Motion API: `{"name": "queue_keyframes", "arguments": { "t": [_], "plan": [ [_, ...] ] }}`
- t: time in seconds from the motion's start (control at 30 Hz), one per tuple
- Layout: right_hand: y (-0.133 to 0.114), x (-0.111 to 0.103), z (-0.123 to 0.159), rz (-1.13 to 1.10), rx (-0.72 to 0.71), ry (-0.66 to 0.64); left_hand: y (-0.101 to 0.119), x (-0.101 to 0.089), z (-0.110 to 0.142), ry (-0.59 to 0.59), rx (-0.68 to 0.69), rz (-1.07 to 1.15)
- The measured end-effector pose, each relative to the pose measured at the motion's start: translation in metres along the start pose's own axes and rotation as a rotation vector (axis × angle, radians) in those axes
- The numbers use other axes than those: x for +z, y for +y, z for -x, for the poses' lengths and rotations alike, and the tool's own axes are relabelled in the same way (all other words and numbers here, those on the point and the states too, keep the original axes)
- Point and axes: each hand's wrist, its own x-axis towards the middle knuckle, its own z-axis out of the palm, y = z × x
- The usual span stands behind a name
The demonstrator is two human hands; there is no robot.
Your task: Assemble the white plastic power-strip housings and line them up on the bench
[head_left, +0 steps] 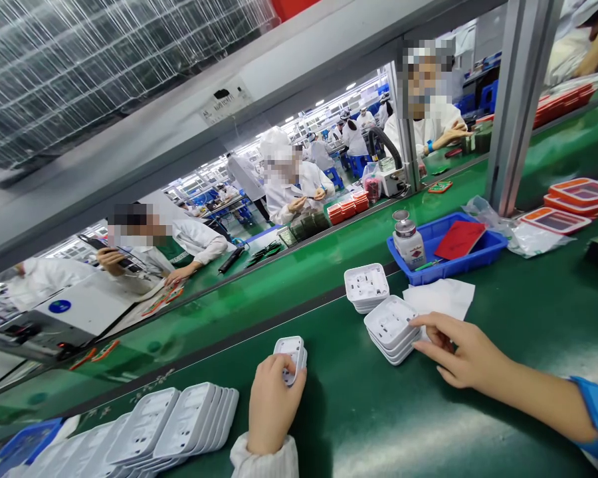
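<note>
My left hand (pixel 274 398) is closed around a couple of white plastic housings (pixel 290 346), held one against the other just above the green work surface (pixel 359 425). At the right, thumb and forefinger of my right hand (pixel 458 352) grip the near edge of a short stack of similar white housings (pixel 391 324). Just behind it sits a second small stack (pixel 366 282). Small slots and holes show in the upper faces. Long leaning rows of the same housings (pixel 189 425) lie to the left of my left hand.
A blue tray (pixel 451 269) holds a white pump bottle (pixel 408 242) and a red piece. White paper (pixel 446 299) lies by the stacks. Orange-rimmed frames (pixel 583 196) are at the right. A metal post (pixel 521 113) stands behind; co-workers sit across the green belt (pixel 259 279).
</note>
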Motion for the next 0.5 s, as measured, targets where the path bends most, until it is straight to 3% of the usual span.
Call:
{"name": "queue_keyframes", "arguments": {
  "t": [0.2,0.5],
  "plan": [
    [0.0013,0.0006,-0.0017,-0.061,0.064,0.043,0.0011,-0.0018,0.0008,-0.027,-0.022,-0.015],
    [0.0073,0.0018,-0.0043,-0.076,0.164,-0.028,0.0049,-0.0043,0.0022,-0.048,-0.018,-0.029]
  ]
}}
